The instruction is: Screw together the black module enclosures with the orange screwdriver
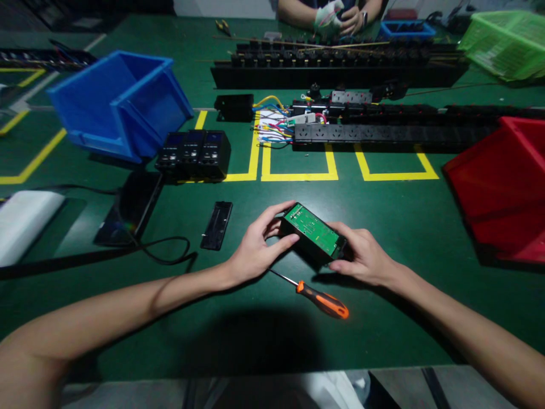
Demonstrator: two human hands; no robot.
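I've got both hands, left (255, 247) and right (361, 255), clamped on the module (313, 232), board up, so I hold it level above the screwdriver (319, 300).

Dim overhead light, soft shadows, wide-angle bending at edges.

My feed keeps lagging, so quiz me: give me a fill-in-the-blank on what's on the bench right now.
1. Both hands, left hand and right hand, hold a black module with a ____ circuit board on top.
2. The screwdriver has an ____ handle.
3. The bin at far left is ____.
Missing words: green; orange; blue.
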